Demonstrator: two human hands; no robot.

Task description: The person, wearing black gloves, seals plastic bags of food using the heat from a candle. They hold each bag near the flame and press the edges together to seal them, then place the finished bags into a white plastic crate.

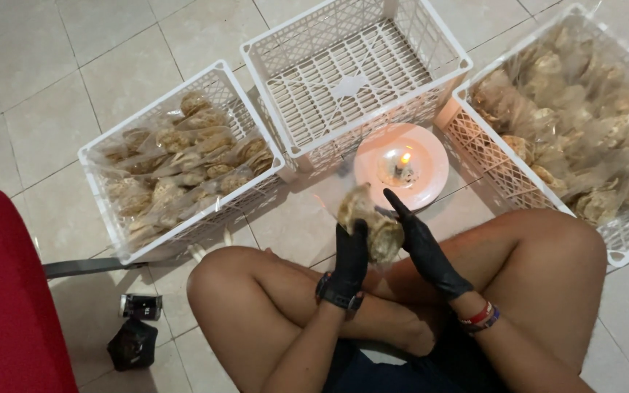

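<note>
Crossed bare legs, seated on tiled floor (pixel 45 124).
Left hand (pixel 349 263): black glove, fingers closed around near side of a clear bag of crackers (pixel 373 222).
Right hand (pixel 422 244): black glove, flat against bag's right side, forefinger stretched up past its top edge.
Bag of crackers: held upright between both hands, above the knees, just before the plate.
Pink plate (pixel 431 164): on floor, carrying a lit candle (pixel 402 164).
Left crate (pixel 111 193): white, filled with bagged crackers.
Middle crate (pixel 351 80): white, behind the plate.
Right crate (pixel 489 156): white, full of bagged crackers.
</note>
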